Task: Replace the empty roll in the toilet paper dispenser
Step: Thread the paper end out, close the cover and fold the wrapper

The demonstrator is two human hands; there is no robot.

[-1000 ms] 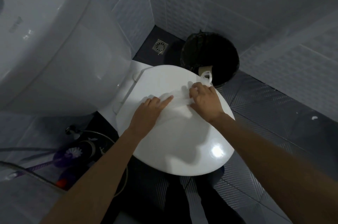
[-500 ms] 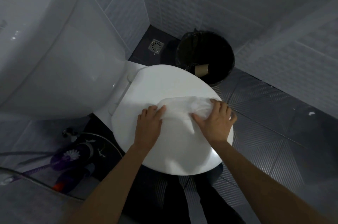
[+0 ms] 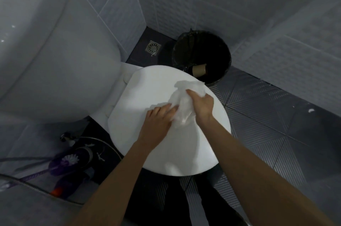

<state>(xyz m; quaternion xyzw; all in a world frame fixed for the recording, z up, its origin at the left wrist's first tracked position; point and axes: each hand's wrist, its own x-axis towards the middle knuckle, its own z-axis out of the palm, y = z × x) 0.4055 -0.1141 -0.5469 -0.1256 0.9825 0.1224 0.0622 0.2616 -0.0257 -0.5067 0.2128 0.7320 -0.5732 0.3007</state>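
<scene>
White crumpled sheet (image 3: 190, 85), thin plastic or paper (cannot tell which), lies on the toilet lid (image 3: 147, 93) toward its far right edge. Its long axis runs from the lid's middle out to that edge, pointing at the bin (image 3: 227, 59) just beyond. Right hand (image 3: 202, 106): fingers curled round the sheet's middle. Left hand (image 3: 158, 120): fingertips meet the sheet's near end; blur hides whether they pinch or press. Empty cardboard tube (image 3: 199, 70) lies inside the bin. Dispenser and fresh roll not in view. Judgement: the sheet is bound for the bin, and the right hand is nearer.
</scene>
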